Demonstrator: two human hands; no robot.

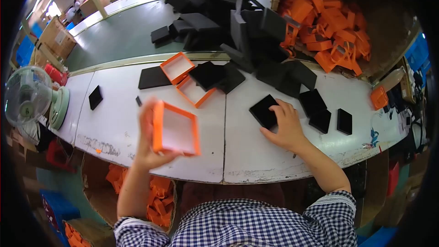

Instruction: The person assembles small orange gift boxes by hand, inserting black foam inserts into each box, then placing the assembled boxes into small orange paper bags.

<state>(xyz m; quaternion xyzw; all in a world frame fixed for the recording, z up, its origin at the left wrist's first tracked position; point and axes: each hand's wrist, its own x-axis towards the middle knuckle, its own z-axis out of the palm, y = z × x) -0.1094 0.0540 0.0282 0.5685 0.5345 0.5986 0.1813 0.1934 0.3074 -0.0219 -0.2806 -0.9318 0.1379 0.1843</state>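
My left hand (148, 139) is wrapped round the side of an orange box with a white inside (177, 129), held above the white table. Over to the right, my right hand (286, 126) has its thumb and fingers on the edge of a black foam piece (263, 111) that lies on the table. Two more orange frames, one upper (177, 67) and one lower (195, 92), rest near the middle beside black pieces (209, 75). Several black pieces (313, 103) lie to the right of my right hand.
A heap of black pieces (201, 23) covers the green surface (114, 34) behind the table (109, 128). Orange boxes (334, 18) fill a carton at the back right. A fan (29, 96) stands at the left. Below the table edge, another carton holds orange pieces (160, 201).
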